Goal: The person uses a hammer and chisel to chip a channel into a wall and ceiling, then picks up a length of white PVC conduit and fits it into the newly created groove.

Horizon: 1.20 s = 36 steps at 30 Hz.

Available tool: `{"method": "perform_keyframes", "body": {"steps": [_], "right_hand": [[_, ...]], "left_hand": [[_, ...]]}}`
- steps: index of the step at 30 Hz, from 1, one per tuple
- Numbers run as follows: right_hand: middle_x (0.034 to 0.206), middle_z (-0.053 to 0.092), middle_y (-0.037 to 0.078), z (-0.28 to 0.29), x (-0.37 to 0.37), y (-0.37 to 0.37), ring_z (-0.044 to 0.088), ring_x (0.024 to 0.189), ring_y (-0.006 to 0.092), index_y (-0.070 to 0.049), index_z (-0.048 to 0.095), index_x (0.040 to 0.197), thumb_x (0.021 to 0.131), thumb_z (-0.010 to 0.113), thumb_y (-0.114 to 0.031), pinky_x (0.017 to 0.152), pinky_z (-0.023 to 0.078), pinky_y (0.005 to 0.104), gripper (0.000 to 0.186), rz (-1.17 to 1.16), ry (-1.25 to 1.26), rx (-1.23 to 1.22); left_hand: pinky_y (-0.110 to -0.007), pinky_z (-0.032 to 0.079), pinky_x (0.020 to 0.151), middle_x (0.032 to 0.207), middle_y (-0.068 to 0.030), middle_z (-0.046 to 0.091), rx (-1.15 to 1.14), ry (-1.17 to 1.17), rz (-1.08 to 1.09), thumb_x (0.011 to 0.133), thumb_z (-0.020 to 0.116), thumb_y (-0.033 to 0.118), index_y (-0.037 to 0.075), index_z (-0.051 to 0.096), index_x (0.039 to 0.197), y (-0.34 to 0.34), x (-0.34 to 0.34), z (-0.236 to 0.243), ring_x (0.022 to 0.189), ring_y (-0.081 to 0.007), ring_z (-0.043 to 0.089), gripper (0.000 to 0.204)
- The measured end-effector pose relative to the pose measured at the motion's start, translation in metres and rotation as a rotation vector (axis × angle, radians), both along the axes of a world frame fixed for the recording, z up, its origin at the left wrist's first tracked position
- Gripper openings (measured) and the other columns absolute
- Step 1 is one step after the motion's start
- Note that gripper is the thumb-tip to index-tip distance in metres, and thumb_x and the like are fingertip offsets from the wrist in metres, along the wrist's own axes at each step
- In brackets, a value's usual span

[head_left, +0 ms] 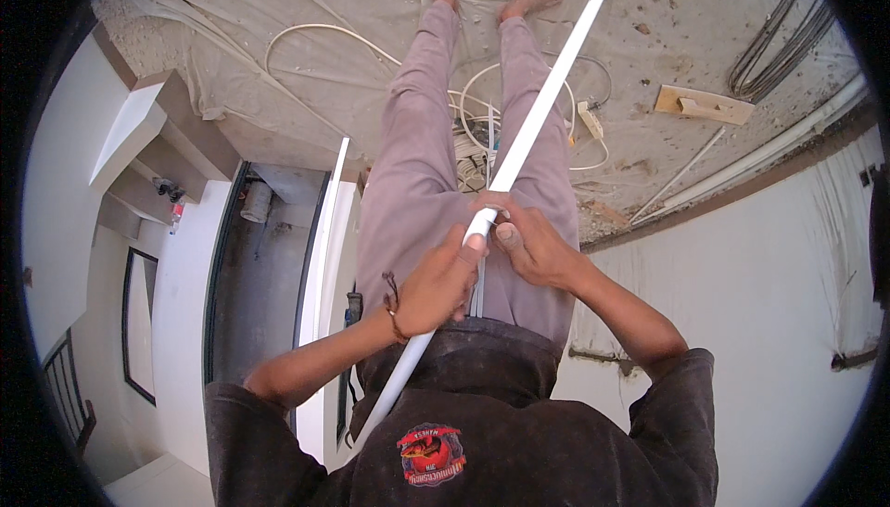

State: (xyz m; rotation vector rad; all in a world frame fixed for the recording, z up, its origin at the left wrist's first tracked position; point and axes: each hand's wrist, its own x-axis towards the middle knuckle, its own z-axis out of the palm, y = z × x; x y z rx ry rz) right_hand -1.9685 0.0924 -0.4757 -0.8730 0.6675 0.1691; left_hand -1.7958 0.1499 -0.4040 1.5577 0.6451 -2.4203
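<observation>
A long white plastic conduit [545, 104] runs slantwise across my lap, from the upper right down past my left side. My left hand [436, 283] is closed around it near my waist, thumb lying along its top. Just beyond, my right hand [533, 243] grips the same conduit with curled fingers, the thumb close to the left hand's thumb. Parts of the fingers of both hands are hidden beneath or behind the conduit. Narrow pale strips [479, 289] show under the hands, between my thighs.
Cream cable [324, 29] loops over the dusty sheet [232, 6] around my legs. A power strip [591, 121], a wooden plastering float [703, 105] and coiled dark cable [783, 34] lie to the right. White pipes [769, 150] follow the right wall; a white ledge [324, 257] stands left.
</observation>
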Motion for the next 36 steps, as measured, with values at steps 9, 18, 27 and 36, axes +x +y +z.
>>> {"method": "perform_keyframes", "body": {"steps": [9, 18, 27, 36], "right_hand": [[0.08, 0.059, 0.017, 0.004, 0.002, -0.004, 0.06, 0.075, 0.0376, -0.005, 0.044, 0.12, 0.099, 0.03, -0.037, 0.07, 0.046, 0.042, 0.041, 0.026, 0.029, 0.074], [0.071, 0.051, 0.011, 0.001, 0.001, 0.008, 0.05, 0.062, 0.0237, -0.006, 0.043, 0.119, 0.098, 0.025, -0.047, 0.063, 0.041, 0.0352, 0.05, -0.017, 0.047, -0.041], [0.081, 0.056, 0.019, 0.005, 0.001, -0.004, 0.058, 0.073, 0.0377, -0.006, 0.042, 0.126, 0.097, 0.037, -0.023, 0.07, 0.045, 0.0416, 0.035, 0.042, 0.044, 0.064], [0.073, 0.054, 0.016, 0.009, 0.005, -0.021, 0.058, 0.069, 0.0353, -0.009, 0.039, 0.13, 0.097, 0.037, -0.024, 0.066, 0.044, 0.0411, 0.036, 0.101, 0.069, 0.193]], "left_hand": [[-0.015, 0.026, 0.033, 0.06, 0.0039, 0.031, 0.543, 0.608, 0.993, 0.097, 0.035, 0.047, 0.01, 0.045, 0.096, 0.025, 0.005, -0.01, 0.041, -0.0036, 0.025, 0.038], [-0.028, 0.036, 0.04, 0.059, -0.0044, 0.045, -0.04, 0.018, -0.055, 0.098, 0.039, 0.037, 0.004, 0.043, 0.094, 0.0, -0.002, -0.002, 0.042, -0.0138, 0.044, 0.034], [-0.042, 0.045, 0.054, 0.066, -0.0165, 0.053, -0.466, -0.309, -0.47, 0.097, 0.039, 0.026, -0.001, 0.04, 0.101, 0.014, -0.013, 0.001, 0.055, -0.0322, 0.055, 0.027], [-0.019, 0.033, 0.036, 0.06, 0.0042, 0.035, 0.527, 0.516, 0.905, 0.098, 0.038, 0.041, 0.011, 0.046, 0.101, 0.007, 0.01, -0.007, 0.044, -0.0049, 0.036, 0.031]]}}
